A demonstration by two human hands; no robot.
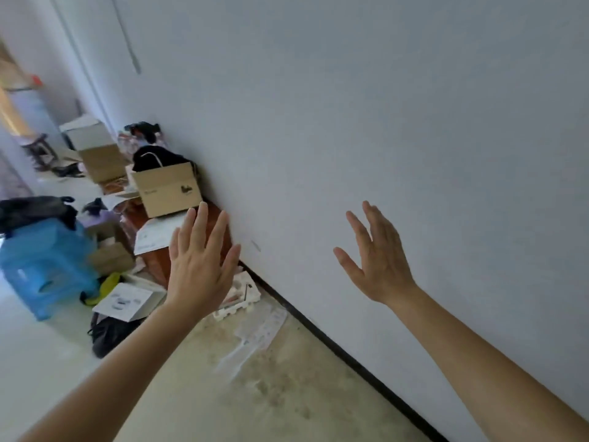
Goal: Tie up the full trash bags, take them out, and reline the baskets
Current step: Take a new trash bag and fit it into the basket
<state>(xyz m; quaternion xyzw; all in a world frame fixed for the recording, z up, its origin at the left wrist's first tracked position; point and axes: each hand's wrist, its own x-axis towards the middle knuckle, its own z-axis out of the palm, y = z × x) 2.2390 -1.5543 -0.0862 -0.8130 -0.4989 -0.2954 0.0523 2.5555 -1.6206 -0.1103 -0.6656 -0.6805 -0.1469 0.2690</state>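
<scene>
Both my hands are raised in front of me with fingers spread and nothing in them. My left hand (199, 266) is held over the clutter by the wall. My right hand (377, 260) hovers in front of the white wall (382, 122). A black bag (106, 334) lies on the floor below my left forearm, partly hidden under a white box. No trash basket is in view.
Cardboard boxes (167, 189) and papers are piled along the wall's base. A blue plastic stool (44, 266) with dark cloth on top stands at the left. White foam packaging (242, 291) and a white box (127, 301) lie on the stained floor (271, 393).
</scene>
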